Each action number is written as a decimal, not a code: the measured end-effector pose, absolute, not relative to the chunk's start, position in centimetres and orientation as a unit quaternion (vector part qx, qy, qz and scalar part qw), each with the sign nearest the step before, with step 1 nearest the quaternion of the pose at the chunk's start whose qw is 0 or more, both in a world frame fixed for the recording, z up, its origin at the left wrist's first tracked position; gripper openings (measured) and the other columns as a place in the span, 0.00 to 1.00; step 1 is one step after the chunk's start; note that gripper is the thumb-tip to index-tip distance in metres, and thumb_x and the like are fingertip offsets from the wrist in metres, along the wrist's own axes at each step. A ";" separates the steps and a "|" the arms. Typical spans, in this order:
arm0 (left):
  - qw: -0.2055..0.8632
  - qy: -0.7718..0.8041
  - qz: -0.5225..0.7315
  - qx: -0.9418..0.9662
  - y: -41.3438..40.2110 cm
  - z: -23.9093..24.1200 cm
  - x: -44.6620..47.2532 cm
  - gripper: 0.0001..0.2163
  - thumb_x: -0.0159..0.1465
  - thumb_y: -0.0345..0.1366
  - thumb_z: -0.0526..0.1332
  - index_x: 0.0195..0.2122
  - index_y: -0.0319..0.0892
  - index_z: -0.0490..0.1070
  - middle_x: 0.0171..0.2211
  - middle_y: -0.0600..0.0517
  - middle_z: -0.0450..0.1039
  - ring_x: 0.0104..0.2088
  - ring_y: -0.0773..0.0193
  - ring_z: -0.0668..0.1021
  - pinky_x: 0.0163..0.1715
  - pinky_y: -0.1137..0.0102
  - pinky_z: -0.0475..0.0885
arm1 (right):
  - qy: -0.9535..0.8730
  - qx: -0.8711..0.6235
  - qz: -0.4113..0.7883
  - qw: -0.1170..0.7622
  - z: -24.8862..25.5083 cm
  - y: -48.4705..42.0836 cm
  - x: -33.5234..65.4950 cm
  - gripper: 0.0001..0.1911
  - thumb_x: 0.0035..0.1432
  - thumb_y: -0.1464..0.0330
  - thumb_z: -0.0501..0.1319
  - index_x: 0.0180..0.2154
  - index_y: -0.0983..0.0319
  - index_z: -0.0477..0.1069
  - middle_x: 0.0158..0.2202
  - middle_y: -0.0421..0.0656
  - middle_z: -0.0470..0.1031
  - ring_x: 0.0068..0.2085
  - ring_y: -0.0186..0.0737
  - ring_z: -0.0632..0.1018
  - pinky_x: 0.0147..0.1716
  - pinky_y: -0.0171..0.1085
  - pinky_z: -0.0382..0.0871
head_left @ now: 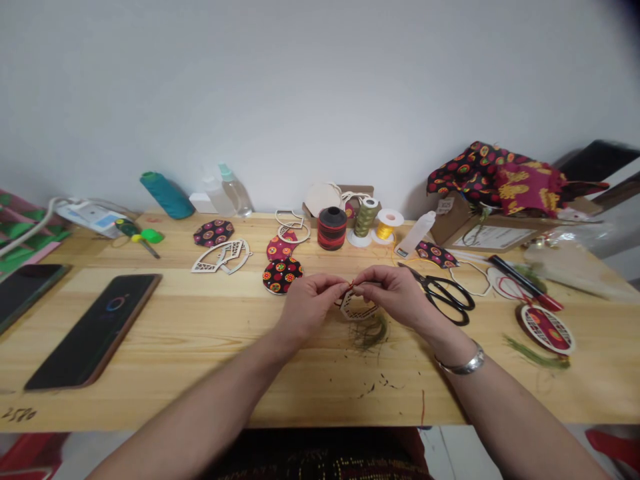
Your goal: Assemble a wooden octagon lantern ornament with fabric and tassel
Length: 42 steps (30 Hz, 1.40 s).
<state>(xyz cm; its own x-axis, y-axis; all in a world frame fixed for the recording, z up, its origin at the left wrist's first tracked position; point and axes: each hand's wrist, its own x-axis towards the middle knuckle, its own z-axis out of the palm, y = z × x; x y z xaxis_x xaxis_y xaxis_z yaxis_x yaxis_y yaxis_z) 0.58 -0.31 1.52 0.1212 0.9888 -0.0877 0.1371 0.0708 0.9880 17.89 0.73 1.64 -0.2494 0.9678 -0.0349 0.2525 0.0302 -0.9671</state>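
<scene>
Over the middle of the wooden table [200, 373], my left hand [310, 303] and my right hand [393, 293] meet fingertip to fingertip. Both pinch a thin red cord [351, 285] at the top of a small hexagonal wooden ornament [356, 308], which hangs just above the table. A green tassel [371, 331] trails under the ornament. A silver bracelet [463, 364] circles my right wrist. Black scissors [445, 293] lie just right of my right hand.
Thread spools [332, 228] and a white glue bottle [415, 235] stand at the back. Patterned fabric pieces [283, 275] and wooden cut-outs [223, 257] lie left of centre. Two phones [95, 330] rest at left. A cardboard box [480, 230] with fabric and a finished ornament [546, 328] sit right.
</scene>
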 end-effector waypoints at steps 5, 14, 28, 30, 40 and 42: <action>0.506 0.516 0.413 0.555 -0.4 1.6 0.6 0.06 0.54 0.38 0.64 0.28 0.43 0.79 0.28 0.53 0.80 0.30 0.63 0.79 0.33 0.71 0.72 | -0.619 -0.490 0.490 0.370 1.5 0.8 17.9 0.06 0.47 0.67 0.64 0.29 0.62 0.74 0.22 0.39 0.74 0.22 0.29 0.70 0.23 0.32 0.66; 0.517 0.503 0.420 0.550 -0.5 1.1 0.8 0.05 0.52 0.35 0.67 0.31 0.43 0.78 0.31 0.52 0.81 0.32 0.64 0.79 0.35 0.70 0.73 | -0.586 -0.482 0.517 0.396 1.6 0.8 17.8 0.09 0.45 0.66 0.66 0.30 0.63 0.71 0.24 0.38 0.73 0.22 0.29 0.71 0.23 0.31 0.66; 0.474 0.510 0.433 0.573 -0.7 0.8 0.9 0.05 0.53 0.35 0.66 0.31 0.43 0.78 0.31 0.52 0.80 0.33 0.63 0.79 0.36 0.69 0.73 | -0.643 -0.496 0.455 0.366 1.8 0.9 18.1 0.07 0.47 0.66 0.65 0.30 0.62 0.77 0.24 0.40 0.76 0.25 0.32 0.72 0.26 0.33 0.67; 0.470 0.509 0.434 0.576 -0.8 0.9 0.9 0.05 0.53 0.35 0.65 0.31 0.43 0.78 0.31 0.52 0.80 0.33 0.63 0.79 0.36 0.69 0.73 | -0.636 -0.493 0.469 0.364 1.9 0.8 18.1 0.07 0.47 0.66 0.65 0.29 0.63 0.76 0.22 0.39 0.75 0.24 0.31 0.71 0.25 0.33 0.66; 0.484 0.504 0.436 0.567 -0.9 1.0 1.0 0.07 0.53 0.36 0.66 0.33 0.41 0.78 0.32 0.50 0.80 0.32 0.63 0.79 0.35 0.70 0.73 | -0.603 -0.482 0.505 0.386 1.6 0.9 18.0 0.08 0.46 0.65 0.66 0.28 0.63 0.75 0.22 0.39 0.74 0.24 0.31 0.71 0.25 0.33 0.66; 0.490 0.502 0.433 0.566 -0.9 1.0 1.0 0.08 0.53 0.37 0.67 0.34 0.41 0.78 0.32 0.51 0.80 0.33 0.63 0.79 0.35 0.70 0.74 | -0.609 -0.481 0.496 0.390 1.5 0.9 18.0 0.08 0.46 0.65 0.66 0.28 0.63 0.75 0.23 0.39 0.74 0.24 0.31 0.71 0.25 0.33 0.66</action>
